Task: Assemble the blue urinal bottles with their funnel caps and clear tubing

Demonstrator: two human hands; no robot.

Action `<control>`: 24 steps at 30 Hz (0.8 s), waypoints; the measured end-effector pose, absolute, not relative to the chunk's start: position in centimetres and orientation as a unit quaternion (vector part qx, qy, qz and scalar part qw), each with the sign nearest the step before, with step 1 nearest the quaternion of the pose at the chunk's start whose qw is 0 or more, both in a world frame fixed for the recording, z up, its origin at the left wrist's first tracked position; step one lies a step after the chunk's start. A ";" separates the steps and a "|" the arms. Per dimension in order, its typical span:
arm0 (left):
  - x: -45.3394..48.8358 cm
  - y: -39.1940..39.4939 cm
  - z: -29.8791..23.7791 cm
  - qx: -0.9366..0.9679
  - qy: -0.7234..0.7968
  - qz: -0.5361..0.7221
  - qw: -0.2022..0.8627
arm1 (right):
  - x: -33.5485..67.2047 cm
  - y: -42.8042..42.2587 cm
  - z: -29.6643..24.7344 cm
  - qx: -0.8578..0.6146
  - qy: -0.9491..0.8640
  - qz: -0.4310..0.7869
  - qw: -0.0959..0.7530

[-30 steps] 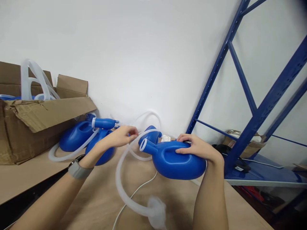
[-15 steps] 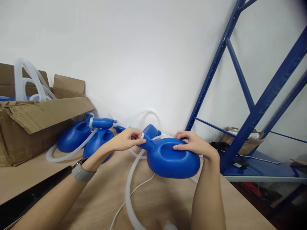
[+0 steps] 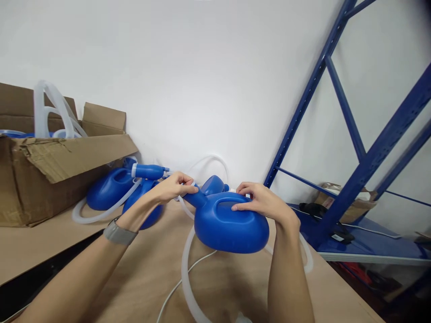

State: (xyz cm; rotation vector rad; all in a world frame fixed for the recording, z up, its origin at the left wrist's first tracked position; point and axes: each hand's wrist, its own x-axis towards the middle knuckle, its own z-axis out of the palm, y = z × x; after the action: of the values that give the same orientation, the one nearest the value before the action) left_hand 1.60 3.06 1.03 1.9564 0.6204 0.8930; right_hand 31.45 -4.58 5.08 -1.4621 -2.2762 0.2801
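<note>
A blue plastic urinal bottle (image 3: 232,231) with a moulded handle is held above the table, its neck pointing up and to the left. My left hand (image 3: 177,187) is closed at the mouth of the neck, thumb and fingers pinching its end. My right hand (image 3: 264,204) grips the handle from the right, fingers over the top and thumb across the front. Whatever lies between the left fingertips is hidden. Below the bottle a translucent hose (image 3: 186,273) curves across the table. Right behind the neck lies another blue bottle (image 3: 213,184).
An open cardboard box (image 3: 63,188) with hoses and blue parts stands at the left. Beside it are more bottles (image 3: 107,193) and a blue cylindrical piece (image 3: 148,171) with a white rim. A thin white cable (image 3: 175,287) crosses the wooden table. Blue metal shelving (image 3: 336,206) stands at the right.
Both hands have moved left with the bottle. The white ring seen at the neck's end before is now out of sight by my left fingers. The view has turned slightly left.
</note>
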 end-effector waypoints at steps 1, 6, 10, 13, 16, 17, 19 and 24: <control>1.5 3.2 1.0 0.776 0.250 0.357 0.456 | 31.2 -4.7 5.2 -0.527 -0.820 0.095 0.202; 1.3 4.1 0.5 0.731 0.260 0.354 0.522 | 30.4 -4.6 5.3 -0.546 -0.818 0.083 0.163; 0.9 4.9 -0.1 0.739 0.260 0.309 0.539 | 30.1 -4.4 5.1 -0.560 -0.814 0.063 0.137; 0.5 5.2 -0.4 0.774 0.259 0.274 0.508 | 30.2 -4.1 5.0 -0.563 -0.813 0.043 0.139; 0.6 5.1 -0.7 0.796 0.272 0.254 0.478 | 30.8 -3.7 4.9 -0.560 -0.814 0.020 0.152; 0.8 4.9 -0.8 0.799 0.278 0.247 0.472 | 31.1 -3.7 4.8 -0.557 -0.815 0.018 0.160; 1.5 4.6 -1.0 0.798 0.285 0.242 0.473 | 31.9 -3.7 4.8 -0.554 -0.813 0.028 0.179; 3.1 3.6 -0.7 0.786 0.247 0.263 0.502 | 33.2 -4.3 4.9 -0.564 -0.798 0.041 0.208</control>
State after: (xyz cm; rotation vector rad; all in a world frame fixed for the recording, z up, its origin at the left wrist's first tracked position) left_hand 3.06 3.65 -0.72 1.8983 0.5971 0.6359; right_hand 33.18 -4.35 4.86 -1.5684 -2.2216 0.1147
